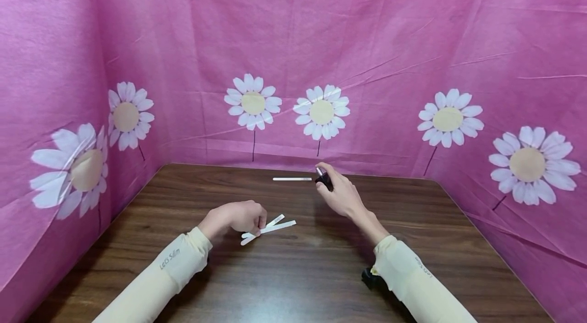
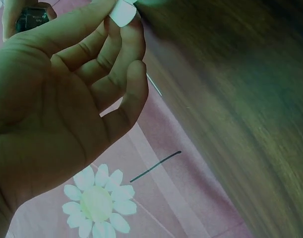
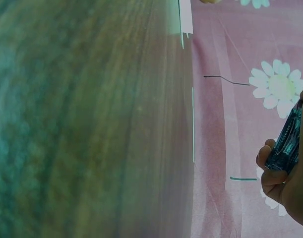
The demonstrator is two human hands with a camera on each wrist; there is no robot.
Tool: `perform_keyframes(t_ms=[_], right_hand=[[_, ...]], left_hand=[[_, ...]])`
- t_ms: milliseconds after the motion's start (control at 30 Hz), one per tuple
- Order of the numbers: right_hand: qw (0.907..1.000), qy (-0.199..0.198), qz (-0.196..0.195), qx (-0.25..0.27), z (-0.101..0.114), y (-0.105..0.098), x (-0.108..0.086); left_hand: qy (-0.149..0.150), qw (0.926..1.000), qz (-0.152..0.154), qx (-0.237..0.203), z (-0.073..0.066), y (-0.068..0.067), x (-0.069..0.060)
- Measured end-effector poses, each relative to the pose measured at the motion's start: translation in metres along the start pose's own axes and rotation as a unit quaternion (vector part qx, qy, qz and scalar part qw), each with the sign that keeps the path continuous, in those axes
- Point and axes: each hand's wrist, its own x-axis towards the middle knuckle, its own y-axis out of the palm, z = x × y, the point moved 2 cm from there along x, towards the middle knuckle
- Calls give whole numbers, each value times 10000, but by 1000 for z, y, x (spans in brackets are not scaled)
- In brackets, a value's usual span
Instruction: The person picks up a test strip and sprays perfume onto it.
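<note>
My left hand (image 1: 243, 217) pinches the ends of white paper strips (image 1: 279, 227) between thumb and fingertips, over the table; two of them cross and fan out to the right. In the left wrist view one rounded strip end (image 2: 123, 13) shows at the fingertips. My right hand (image 1: 341, 191) grips a small dark spray bottle (image 1: 323, 179) with a silver top, index finger at that top. The right wrist view shows the dark glossy bottle (image 3: 289, 141) in the curled fingers. Just left of the bottle in the head view, a single white strip (image 1: 291, 179) lies apart.
A brown wood-grain table (image 1: 293, 287) lies under both hands. Pink cloth (image 1: 367, 22) printed with white daisies stands around its back and sides. A black piece (image 1: 369, 278) sits under the right sleeve at the wrist.
</note>
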Motion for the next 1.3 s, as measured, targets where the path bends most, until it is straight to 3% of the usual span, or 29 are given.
perform_keyframes(t_ms=[333, 467, 633, 800, 967, 1133, 1300], right_hand=[[10000, -20, -18, -17, 0, 0, 0], [10000, -17, -24, -15, 0, 0, 0], [10000, -23, -22, -2, 0, 0, -1], [10000, -26, -25, 15, 0, 0, -2], [10000, -20, -31, 31, -1, 0, -2], [10000, 6, -12, 34, -2, 1, -2], [10000, -4, -3, 54, -1, 1, -1]], left_hand=[[636, 9958, -623, -228, 10, -6, 4], [700, 9932, -815, -454, 14, -7, 6], [617, 9898, -765, -1035, 19, -7, 7], [575, 9790, -857, -1756, 21, -9, 7], [609, 9700, -1083, -2090, 24, -10, 6], [520, 9543, -1210, -2684, 30, -9, 8], [556, 9451, -1525, -2837, 31, -11, 7]])
